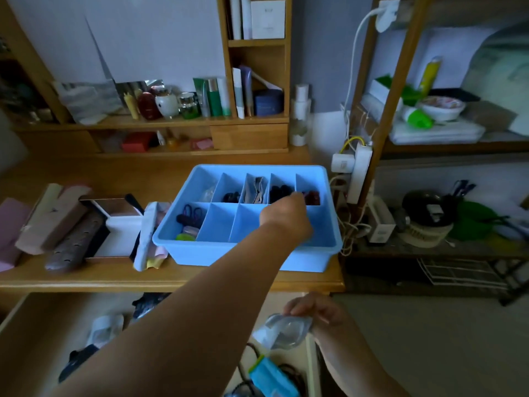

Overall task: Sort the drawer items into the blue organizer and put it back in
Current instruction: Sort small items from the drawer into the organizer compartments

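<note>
Left hand (286,214) reaches into blue organizer (329,247); right hand (316,308) pinches clear packet (282,330)

Left hand (286,216) reached into the organizer (183,250) mid-frame; its fingertips were hidden behind the knuckles, so grip could not be told. The forearm covered the organizer's near right compartments and part of the front wall. Dark items (279,191) in the back row were too blurred to identify. Right hand (315,309), lower right, held a clear packet (283,330); contents unreadable. Drawer (37,339) at lower left was cut by the bottom and left edges, and the arm hid much of its inside. Blue pouch (270,376) at bottom centre was cut off by the edge. Pink object (8,233) at far left was cropped. Shelf bottles (214,96) were blurred, labels illegible.
</note>
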`<state>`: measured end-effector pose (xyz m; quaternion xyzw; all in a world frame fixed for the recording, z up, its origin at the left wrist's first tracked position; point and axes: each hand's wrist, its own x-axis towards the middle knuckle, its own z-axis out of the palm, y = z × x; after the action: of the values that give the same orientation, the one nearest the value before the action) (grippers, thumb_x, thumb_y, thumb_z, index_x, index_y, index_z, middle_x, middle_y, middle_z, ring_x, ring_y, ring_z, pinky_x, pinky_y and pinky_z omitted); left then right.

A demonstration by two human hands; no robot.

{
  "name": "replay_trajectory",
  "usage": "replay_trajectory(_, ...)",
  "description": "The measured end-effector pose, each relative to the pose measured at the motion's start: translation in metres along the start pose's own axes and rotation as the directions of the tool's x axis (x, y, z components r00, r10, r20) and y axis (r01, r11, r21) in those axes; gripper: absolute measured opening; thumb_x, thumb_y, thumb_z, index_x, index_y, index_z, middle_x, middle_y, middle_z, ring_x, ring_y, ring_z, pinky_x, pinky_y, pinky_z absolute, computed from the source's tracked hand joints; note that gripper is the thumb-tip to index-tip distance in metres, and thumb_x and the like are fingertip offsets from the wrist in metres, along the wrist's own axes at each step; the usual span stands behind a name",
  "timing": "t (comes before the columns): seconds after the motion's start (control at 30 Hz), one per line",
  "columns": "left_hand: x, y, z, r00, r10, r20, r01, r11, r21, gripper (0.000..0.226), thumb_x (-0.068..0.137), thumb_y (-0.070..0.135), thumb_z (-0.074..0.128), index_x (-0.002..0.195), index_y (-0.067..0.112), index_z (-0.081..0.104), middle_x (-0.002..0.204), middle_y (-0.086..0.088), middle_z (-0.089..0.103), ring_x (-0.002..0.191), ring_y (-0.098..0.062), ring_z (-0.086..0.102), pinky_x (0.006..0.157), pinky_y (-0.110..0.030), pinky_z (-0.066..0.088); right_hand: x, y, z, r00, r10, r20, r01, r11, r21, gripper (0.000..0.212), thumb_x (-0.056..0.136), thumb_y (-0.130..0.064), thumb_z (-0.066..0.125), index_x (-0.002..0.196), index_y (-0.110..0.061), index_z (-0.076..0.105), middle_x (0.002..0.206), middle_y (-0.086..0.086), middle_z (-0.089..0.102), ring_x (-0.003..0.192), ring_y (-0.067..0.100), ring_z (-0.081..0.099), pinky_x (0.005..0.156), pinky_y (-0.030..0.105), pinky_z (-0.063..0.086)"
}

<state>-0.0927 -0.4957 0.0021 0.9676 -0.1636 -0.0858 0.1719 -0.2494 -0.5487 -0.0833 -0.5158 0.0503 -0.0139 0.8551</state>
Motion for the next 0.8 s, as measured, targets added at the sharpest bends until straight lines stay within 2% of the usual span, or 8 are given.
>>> replay_trajectory(0.07,-0.001,0.0,0.007,0.998,0.054,0.017,-0.054,0.999,0.003,0.024,0.081,0.035,0.067,0.1,0.02,0.062,0.089,0.002,0.062,0.087,-0.022,0.062,0.073,-0.03,0.048,0.001,-0.012,0.0,0.999,-0.032,-0.037,0.033,0.999,0.031,0.052,0.065,0.035,0.036,0.048,-0.004,0.065,0.064,0.015,0.067,0.06,0.023,0.066,0.053,0.026,0.053)
replay_trajectory(0.13,-0.004,-0.011,0.005,0.998,0.068,-0.01,-0.069,0.971,-0.228,0.018,0.084,0.037,0.064,0.093,0.022,0.066,0.076,0.004,0.062,0.071,-0.018,0.061,0.063,-0.026,0.048,0.0,-0.032,-0.002,0.992,-0.114,-0.057,0.107,0.989,-0.104,0.048,0.065,0.03,0.043,0.052,-0.01,0.067,0.068,0.01,0.069,0.066,0.021,0.068,0.057,0.024,0.053)
replay_trajectory(0.23,-0.012,-0.049,0.0,0.97,0.043,-0.239,-0.142,0.899,-0.414,0.011,0.089,0.022,0.056,0.09,0.029,0.064,0.049,0.012,0.048,0.044,-0.005,0.044,0.045,-0.02,0.035,0.004,-0.078,-0.006,0.944,-0.326,-0.051,0.288,0.889,-0.357,0.039,0.078,0.012,0.052,0.063,-0.02,0.068,0.08,0.002,0.072,0.077,0.012,0.069,0.065,0.018,0.054)
replay_trajectory(0.37,-0.037,-0.078,0.004,0.915,0.076,-0.395,-0.279,0.828,-0.486,0.023,0.09,0.009,0.052,0.087,0.03,0.06,0.044,0.012,0.039,0.042,-0.007,0.035,0.042,-0.014,0.031,0.05,-0.141,-0.006,0.79,-0.58,0.199,0.498,0.419,-0.759,0.031,0.08,0.006,0.057,0.071,-0.022,0.064,0.086,-0.005,0.071,0.087,0.008,0.067,0.078,0.018,0.051)
replay_trajectory(0.43,-0.044,-0.08,0.006,0.916,0.087,-0.391,-0.29,0.818,-0.497,0.02,0.091,0.009,0.052,0.09,0.027,0.061,0.045,0.012,0.041,0.043,-0.005,0.038,0.045,-0.01,0.033,0.081,-0.154,0.004,0.773,-0.491,0.402,0.514,0.113,-0.851,0.031,0.077,0.012,0.055,0.07,-0.016,0.065,0.085,-0.001,0.071,0.085,0.015,0.067,0.079,0.028,0.052)
replay_trajectory(0.5,-0.048,-0.081,0.005,0.92,0.103,-0.378,-0.3,0.807,-0.509,0.018,0.091,0.01,0.053,0.092,0.026,0.061,0.046,0.012,0.044,0.044,-0.003,0.04,0.046,-0.009,0.034,0.106,-0.151,0.013,0.837,-0.202,0.509,0.478,-0.184,-0.859,0.023,0.075,0.008,0.053,0.071,-0.01,0.066,0.081,0.002,0.068,0.081,0.021,0.063,0.073,0.035,0.051)
replay_trajectory(0.6,-0.053,-0.084,0.002,0.915,0.124,-0.383,-0.32,0.801,-0.507,0.016,0.09,0.011,0.054,0.092,0.025,0.062,0.05,0.011,0.046,0.045,-0.003,0.043,0.047,-0.01,0.036,0.124,-0.131,0.009,0.919,0.201,0.34,0.394,-0.501,-0.771,0.021,0.074,0.002,0.053,0.076,-0.015,0.065,0.084,0.002,0.063,0.077,0.021,0.057,0.065,0.033,0.048)
replay_trajectory(0.8,-0.079,-0.09,0.001,0.837,0.2,-0.509,-0.415,0.838,-0.354,0.015,0.088,0.003,0.058,0.095,0.011,0.068,0.083,0.006,0.059,0.08,-0.007,0.058,0.075,-0.015,0.048,0.128,-0.125,0.007,0.939,0.297,0.172,0.296,-0.45,-0.843,0.027,0.084,-0.006,0.055,0.097,-0.022,0.073,0.105,-0.005,0.068,0.095,0.016,0.06,0.084,0.029,0.05)
